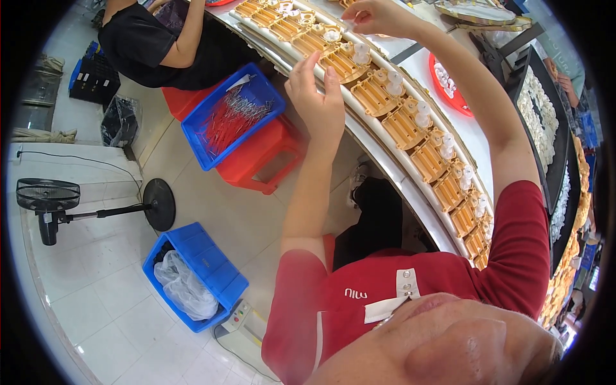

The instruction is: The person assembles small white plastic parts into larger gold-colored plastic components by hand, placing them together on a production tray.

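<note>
Tan box [344, 65] lies just right of the nearer left hand [316, 106], open and empty. Right hand [380, 18] curls; can't tell its hold.

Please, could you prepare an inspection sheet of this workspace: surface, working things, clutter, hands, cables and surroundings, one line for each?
Surface: white table, carrying a long row of parts.
Job's things: tan plastic housings, many with whitish pieces on them.
Clutter: red bowl of small white parts; blue bin of red and silver pieces, apparently on a red stool; blue crate holding a clear bag.
Left hand: fingers apart beside the row; nothing seen held.
Right hand: fingers bent near the row; hold unclear.
Cables: dark cable along the wall.
Surroundings: black standing fan; co-worker in black.
</note>
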`<state>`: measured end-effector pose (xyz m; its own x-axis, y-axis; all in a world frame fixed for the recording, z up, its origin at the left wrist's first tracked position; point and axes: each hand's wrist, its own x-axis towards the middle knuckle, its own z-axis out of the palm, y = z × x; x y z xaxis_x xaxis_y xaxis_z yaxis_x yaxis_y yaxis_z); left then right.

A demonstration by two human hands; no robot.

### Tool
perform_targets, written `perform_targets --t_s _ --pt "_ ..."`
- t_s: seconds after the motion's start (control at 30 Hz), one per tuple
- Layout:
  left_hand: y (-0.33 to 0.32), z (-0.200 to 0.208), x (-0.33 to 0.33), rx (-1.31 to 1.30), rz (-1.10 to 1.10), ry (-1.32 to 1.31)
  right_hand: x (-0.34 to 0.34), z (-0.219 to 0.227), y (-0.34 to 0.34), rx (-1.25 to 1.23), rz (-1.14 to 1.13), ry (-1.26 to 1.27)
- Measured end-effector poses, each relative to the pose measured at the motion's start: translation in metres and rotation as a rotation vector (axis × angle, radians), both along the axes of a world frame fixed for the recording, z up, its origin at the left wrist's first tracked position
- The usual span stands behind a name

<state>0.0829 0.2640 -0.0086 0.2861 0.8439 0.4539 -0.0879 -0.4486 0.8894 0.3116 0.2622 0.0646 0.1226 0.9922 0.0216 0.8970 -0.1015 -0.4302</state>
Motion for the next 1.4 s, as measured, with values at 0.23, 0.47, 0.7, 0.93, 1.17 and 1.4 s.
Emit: perform_targets --t_s 0.23,0.47,0.7,0.93,1.17,1.4 --pt "0.046 -0.005 0.022 0.466 0.335 0.558 0.008 -0.026 0.041 0.127 0.157 -0.012" --pt "0.056 -0.011 0.031 0.509 0.336 0.651 0.013 -0.027 0.046 0.078 0.257 -0.059" --pt "0.058 -0.013 0.032 0.528 0.364 0.638 0.032 -0.033 0.060 -0.021 0.247 0.051" --pt "0.057 -0.012 0.028 0.485 0.330 0.647 0.018 -0.043 0.041 0.150 0.130 0.011" --pt "0.036 -0.007 -0.028 0.371 0.214 0.196 -0.029 0.006 -0.076 0.201 -0.180 0.566" --pt "-0.042 -0.021 -0.068 -0.083 0.139 -0.217 -0.031 0.036 -0.350 0.219 -0.585 0.345"
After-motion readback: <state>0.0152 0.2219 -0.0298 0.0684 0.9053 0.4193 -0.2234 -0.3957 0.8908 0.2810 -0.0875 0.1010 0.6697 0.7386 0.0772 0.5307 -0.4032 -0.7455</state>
